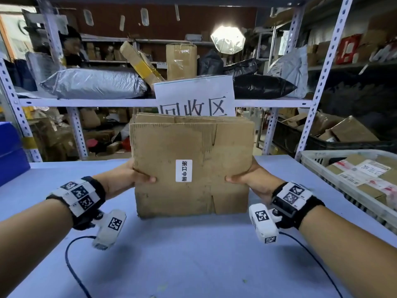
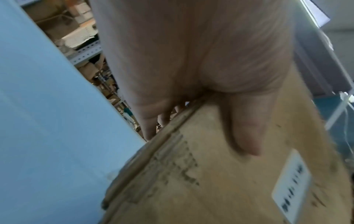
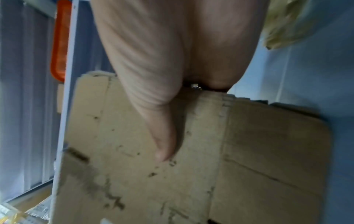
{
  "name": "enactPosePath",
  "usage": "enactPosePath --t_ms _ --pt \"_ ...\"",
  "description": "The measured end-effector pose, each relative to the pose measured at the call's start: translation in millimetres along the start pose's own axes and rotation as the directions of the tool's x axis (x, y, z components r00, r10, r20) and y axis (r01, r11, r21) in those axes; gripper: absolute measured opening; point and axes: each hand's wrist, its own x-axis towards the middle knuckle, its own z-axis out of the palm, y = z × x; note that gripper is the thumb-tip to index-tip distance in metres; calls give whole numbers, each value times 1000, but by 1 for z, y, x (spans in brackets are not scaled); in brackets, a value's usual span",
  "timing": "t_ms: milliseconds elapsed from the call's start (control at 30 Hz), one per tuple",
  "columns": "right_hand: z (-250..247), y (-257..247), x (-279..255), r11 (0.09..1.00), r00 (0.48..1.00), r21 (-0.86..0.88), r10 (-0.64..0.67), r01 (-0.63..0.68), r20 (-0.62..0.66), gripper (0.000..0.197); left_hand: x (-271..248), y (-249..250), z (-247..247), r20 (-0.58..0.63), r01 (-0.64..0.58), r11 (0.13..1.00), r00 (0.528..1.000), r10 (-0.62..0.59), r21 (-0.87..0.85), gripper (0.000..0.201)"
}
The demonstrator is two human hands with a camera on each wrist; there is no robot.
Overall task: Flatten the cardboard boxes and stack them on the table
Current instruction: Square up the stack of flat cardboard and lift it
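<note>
The left hand clamps the left edge of a bundle of flattened cardboard boxes, thumb pressed flat on the near face and the other fingers curled behind the edge. The right hand pinches the opposite edge the same way, its thumb lying on the front panel; its other fingers are hidden behind the cardboard.

Between the two hands the bundle stands upright on its lower edge, and that edge seems to touch the blue surface, though contact is hard to confirm from the head view. Several layered sheets show along the top edge, above the hands. A white label with printed characters sits on the front panel, between the two thumbs.

Beyond the hands, behind the bundle, a white sign with large characters leans at a metal shelf rack loaded with grey and black bags and boxes. To the right of the right hand stands a white crate holding labelled parcels. To the left of the left hand, at the surface's edge, is a blue bin. A black cable runs across the surface below the left wrist.
</note>
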Motion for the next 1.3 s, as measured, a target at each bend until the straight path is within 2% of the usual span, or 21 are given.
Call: enactPosePath --t_ms 100,233,333,433,500,600,700,800,867,933,1000,1067,1133,1200,1300 --pt "-3 -10 14 997 998 -76 -20 15 -55 73 10 2 -6 -63 -73 996 995 76 57 74" --pt "-6 -11 23 998 993 -54 -46 40 -111 81 19 1 -10 -66 -103 991 992 109 87 83" --pt "-8 -2 24 996 1000 -87 19 -18 16 76 23 -3 -10 -8 -25 993 1000 26 115 87" --pt "-18 -2 32 971 978 -200 160 -131 137 80 28 1 -14 6 15 983 1000 -17 184 96" --pt "-21 -5 37 962 970 -234 179 -137 165 76 29 4 -14 7 11 976 1000 -13 218 89" --pt "-22 -2 37 975 989 -193 126 -109 75 68 28 10 -12 -9 -7 971 1000 9 238 75" --pt "-30 -2 37 987 990 -83 134 -137 -34 60 26 17 -15 -84 -17 992 996 27 121 64" --pt "-34 -10 38 964 970 148 234 -223 -63 54 26 20 -19 -94 71 996 993 -76 -57 59" --pt "-33 -15 39 920 935 192 352 -340 -31 46 27 18 -17 -65 199 973 976 -207 -120 63" --pt "-34 -11 43 885 891 109 453 -453 25 46 30 12 -13 -64 306 940 946 -318 -149 66" --pt "-33 -3 46 849 848 -29 528 -528 32 60 34 4 -9 -78 376 915 917 -390 -148 67" --pt "-30 6 50 815 818 -93 576 -572 11 77 40 -3 -5 -83 426 890 893 -442 -161 64" --pt "-28 12 56 827 828 -45 561 -560 17 77 48 -6 -2 -94 447 873 878 -470 -193 59" --pt "-29 14 66 858 861 82 508 -507 18 62 59 -6 -1 -125 444 869 871 -476 -217 55" --pt "-33 16 79 857 871 175 490 -485 14 47 77 -1 -1 -163 436 870 864 -476 -229 49"
